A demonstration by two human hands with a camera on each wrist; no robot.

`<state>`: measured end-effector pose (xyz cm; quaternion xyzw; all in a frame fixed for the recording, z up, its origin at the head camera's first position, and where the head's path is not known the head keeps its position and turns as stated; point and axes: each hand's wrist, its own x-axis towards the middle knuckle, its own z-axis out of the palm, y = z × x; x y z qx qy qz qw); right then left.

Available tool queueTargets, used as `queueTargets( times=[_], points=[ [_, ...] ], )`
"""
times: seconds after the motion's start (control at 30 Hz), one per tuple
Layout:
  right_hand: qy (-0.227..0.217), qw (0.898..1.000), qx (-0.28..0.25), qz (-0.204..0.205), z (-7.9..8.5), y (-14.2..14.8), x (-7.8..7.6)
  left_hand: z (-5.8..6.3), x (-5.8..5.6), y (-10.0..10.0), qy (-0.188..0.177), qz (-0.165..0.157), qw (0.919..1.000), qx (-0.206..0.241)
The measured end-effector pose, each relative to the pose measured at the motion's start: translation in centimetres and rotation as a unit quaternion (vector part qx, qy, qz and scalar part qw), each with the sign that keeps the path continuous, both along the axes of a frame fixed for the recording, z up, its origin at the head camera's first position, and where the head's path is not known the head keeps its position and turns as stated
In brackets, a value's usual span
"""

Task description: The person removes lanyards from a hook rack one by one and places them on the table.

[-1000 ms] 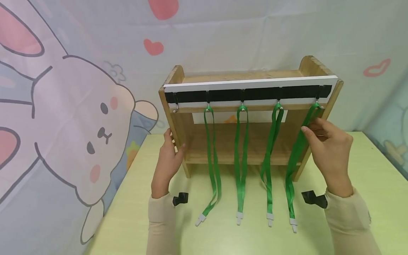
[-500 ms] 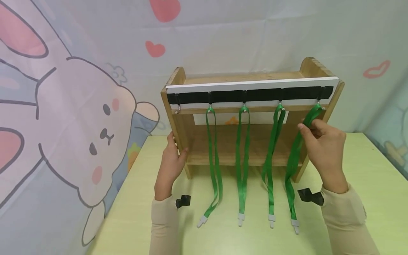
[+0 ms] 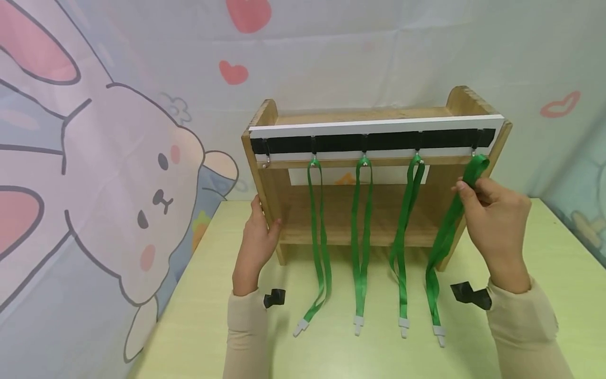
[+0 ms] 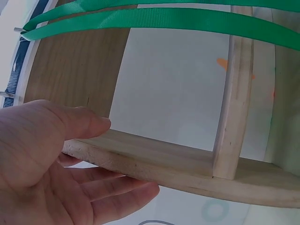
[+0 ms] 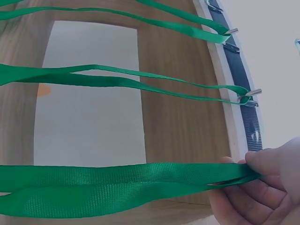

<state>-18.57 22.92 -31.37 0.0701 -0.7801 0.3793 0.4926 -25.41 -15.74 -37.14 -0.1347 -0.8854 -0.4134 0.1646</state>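
Note:
My right hand pinches the rightmost green lanyard close to its upper loop, between thumb and fingers. That loop bulges just right of the last hook and appears off it; a white clip ends its lower part. Three more green lanyards hang by their loops: a left one, a middle one and a right one. Gripping the left side of the wooden shelf, my left hand has its thumb inside and its fingers outside the board.
Across the shelf's front runs a white board with a black strip carrying metal hooks; the far left hook holds nothing. The shelf stands on a pale yellow-green table before a cartoon-printed cloth.
The right hand slid up the lanyard, dipped left, then moved back right. The lanyard's top loop has shifted right, away from its hook. My left hand keeps its grip on the shelf.

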Motion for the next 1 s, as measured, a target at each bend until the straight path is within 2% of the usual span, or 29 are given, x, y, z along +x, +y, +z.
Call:
queueTargets(
  times=[0.13,0.37,0.67,1.0],
  points=[
    [0.003,1.000,-0.012,0.002,-0.3,0.2,0.4,-0.2,0.1,0.1,0.006,-0.001,1.0000,-0.002],
    [0.008,1.000,-0.016,-0.004,-0.7,0.4,1.2,-0.1,0.1,0.3,-0.006,0.004,1.0000,-0.002],
    [-0.031,0.999,-0.028,0.012,-2.3,0.9,2.1,-0.1,0.2,0.5,0.003,0.012,0.9999,-0.007],
    [-0.083,0.996,-0.022,0.023,-4.6,1.0,2.3,-0.1,-0.1,0.3,-0.004,0.009,0.9999,-0.007]
  ],
)
